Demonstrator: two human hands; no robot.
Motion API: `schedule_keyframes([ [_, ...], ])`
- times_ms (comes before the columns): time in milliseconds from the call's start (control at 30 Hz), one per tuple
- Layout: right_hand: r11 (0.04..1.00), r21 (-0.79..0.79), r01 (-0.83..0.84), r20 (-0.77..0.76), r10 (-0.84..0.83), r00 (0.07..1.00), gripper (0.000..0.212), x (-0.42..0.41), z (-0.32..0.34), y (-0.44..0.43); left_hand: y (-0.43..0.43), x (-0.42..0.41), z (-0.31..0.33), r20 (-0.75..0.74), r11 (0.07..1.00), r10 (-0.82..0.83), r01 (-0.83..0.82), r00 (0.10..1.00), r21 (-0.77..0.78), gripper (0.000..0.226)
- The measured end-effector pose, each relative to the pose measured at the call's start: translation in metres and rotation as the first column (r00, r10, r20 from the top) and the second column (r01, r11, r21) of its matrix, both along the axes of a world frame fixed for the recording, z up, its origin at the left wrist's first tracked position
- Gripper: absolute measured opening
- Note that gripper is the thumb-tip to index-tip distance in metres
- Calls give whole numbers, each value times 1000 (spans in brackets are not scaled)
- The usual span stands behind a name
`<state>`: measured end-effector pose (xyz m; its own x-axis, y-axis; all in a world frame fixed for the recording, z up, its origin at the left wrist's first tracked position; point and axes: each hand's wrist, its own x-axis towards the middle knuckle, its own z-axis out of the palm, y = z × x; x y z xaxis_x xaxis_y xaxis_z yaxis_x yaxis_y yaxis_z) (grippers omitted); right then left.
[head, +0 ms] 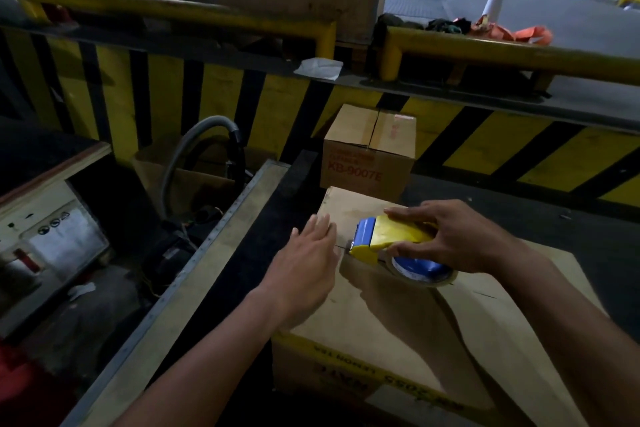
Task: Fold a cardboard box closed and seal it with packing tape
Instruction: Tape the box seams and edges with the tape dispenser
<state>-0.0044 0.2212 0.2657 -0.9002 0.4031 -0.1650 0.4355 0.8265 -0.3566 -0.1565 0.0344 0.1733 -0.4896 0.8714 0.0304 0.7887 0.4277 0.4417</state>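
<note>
Head view. The cardboard box sits at 5 o'clock in the frame. Its top flaps are folded down, and the seam between them runs roughly from 9 to 3 o'clock across the top. No tape can be made out on that seam.

The right hand is wrapped around the yellow and blue tape dispenser, fingers over its top and thumb on the near side. The tape roll sits low against the box top. The dispenser's mouth points toward 9 o'clock and is close to the left edge of the box.

The left hand holds nothing. Its fingers are straight and spread, laid flat at the box's left edge, at 9 o'clock from the dispenser. Whether it bears weight cannot be told.

A second box, closed, stands at 12 o'clock from the first and just behind it.

Assessment: folding appears complete and the taping is at its start.

Recommendations:
- Anchor the tape end over the left edge and down the side wall before pulling.
- Use the flat left hand to press the flaps level so the seam does not gape.
- Draw the dispenser straight toward 3 o'clock, centred on the seam, under steady downward pressure.
- Risk: a skewed pull would leave one flap unsealed.
</note>
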Motion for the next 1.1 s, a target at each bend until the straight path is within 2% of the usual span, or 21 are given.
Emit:
schedule_keyframes([
  [67,1000,2,-14,0,14,1000,83,1,1,1,-2,0,0,21,991,-63,65,998,-117,59],
  [267,998,-5,-58,15,58,998,78,-1,4,2,-1,-2,0,-82,965,-107,84,991,-250,62],
  [533,996,27,-83,65,81,995,79,2,2,2,1,-3,1,-172,957,-178,130,969,-259,58],
  [733,998,8,-62,111,61,992,66,0,4,5,0,-3,3,-80,950,-186,158,979,-268,59],
  [1100,1000,18,-13,169,10,986,62,19,22,4,0,2,6,-134,940,-227,182,965,-287,60],
])
